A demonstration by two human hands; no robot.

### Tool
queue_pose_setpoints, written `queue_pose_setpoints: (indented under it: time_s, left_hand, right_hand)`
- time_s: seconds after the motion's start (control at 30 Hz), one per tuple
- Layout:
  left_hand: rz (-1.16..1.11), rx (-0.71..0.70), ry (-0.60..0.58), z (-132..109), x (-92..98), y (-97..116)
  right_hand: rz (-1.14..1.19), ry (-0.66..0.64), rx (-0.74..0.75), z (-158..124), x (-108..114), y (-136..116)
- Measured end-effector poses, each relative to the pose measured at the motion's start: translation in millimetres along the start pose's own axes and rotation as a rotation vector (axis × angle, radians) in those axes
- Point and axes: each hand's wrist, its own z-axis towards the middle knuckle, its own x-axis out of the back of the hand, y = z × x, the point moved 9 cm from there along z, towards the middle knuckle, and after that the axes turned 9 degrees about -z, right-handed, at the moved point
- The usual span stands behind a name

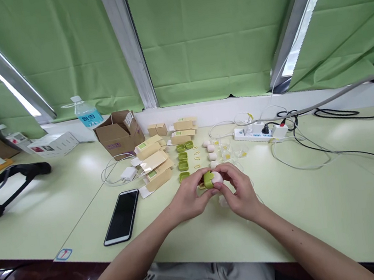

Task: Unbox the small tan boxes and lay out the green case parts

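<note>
My left hand (pixel 190 196) grips a small green holder (pixel 208 180) between thumb and fingers. Set partly into the holder is a white rounded piece (pixel 217 179), pinched by my right hand (pixel 241 190). Just behind my hands, several green holders (pixel 182 156) stand in a column, beside a row of small yellowish clips (pixel 196 159). To the right of the clips are several whitish rounded pieces (pixel 212 156) and clear plastic parts with yellow bits (pixel 226 155). A clear item (pixel 222 201) lies partly hidden under my right hand.
Opened small cartons (pixel 155 163) and a brown box (pixel 119 133) stand at the left, near a white charger (pixel 129 173) and a phone (pixel 122 217). A power strip (pixel 254 134) with cables lies at the back right. A black frame-like object (pixel 17 170) rests far left.
</note>
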Motion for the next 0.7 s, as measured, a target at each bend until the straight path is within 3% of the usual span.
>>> queue_pose_setpoints:
  time_s: [0.13,0.27,0.33,0.43,0.57,0.7]
  left_hand:
    - [-0.083,0.115,0.091,0,9.6,-13]
    - [-0.389,0.208,0.194,4,20.5,-31]
    - [-0.515,0.204,0.261,8,29.2,-36]
    - [-0.581,0.181,0.352,12,43.5,-40]
    - [-0.593,0.170,0.377,14,50.7,-42]
    - [-0.595,0.171,0.359,14,46.9,-42]
  right_hand:
    - [0.132,0.077,-0.128,4,13,13]
    - [0.146,0.193,-0.197,11,38,29]
    - [0.086,0.184,-0.187,17,45,32]
    - [-0.046,0.006,-0.123,21,37,26]
    - [-0.295,-0.315,0.113,2,9,-7]
    - [-0.579,-0.385,0.292,-28,-9,-29]
